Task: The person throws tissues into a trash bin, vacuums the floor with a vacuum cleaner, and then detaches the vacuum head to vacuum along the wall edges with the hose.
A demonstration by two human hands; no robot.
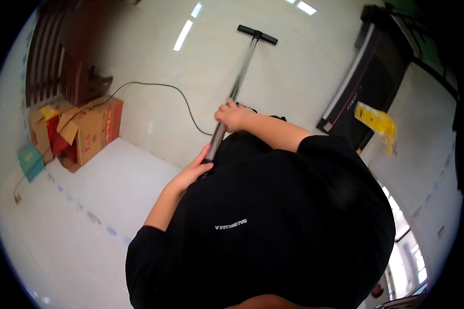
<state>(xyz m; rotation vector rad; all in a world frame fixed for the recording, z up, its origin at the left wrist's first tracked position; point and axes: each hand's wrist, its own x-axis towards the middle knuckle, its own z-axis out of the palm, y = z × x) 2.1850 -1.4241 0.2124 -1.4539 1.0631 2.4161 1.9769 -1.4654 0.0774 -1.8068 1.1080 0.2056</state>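
A vacuum cleaner wand [246,67] slants from my body out to the floor, where its wide black floor head [257,34] lies flat on the tiles. My right hand [232,115] wraps round the metal tube partway up. Lower in the view and closer to my body, my left hand [195,169] grips the wand's upper end by a dark section. What lies past that end is hidden against my black shirt [263,216]. Dark parts show just behind my right forearm; I cannot tell what they are.
A black cord [183,97] loops across the tiled floor [154,110] to the left. Cardboard boxes [90,134] and a teal box [31,162] stand at the left by dark wooden furniture [49,56]. At the right are a treadmill [374,72] and a yellow bag [375,121].
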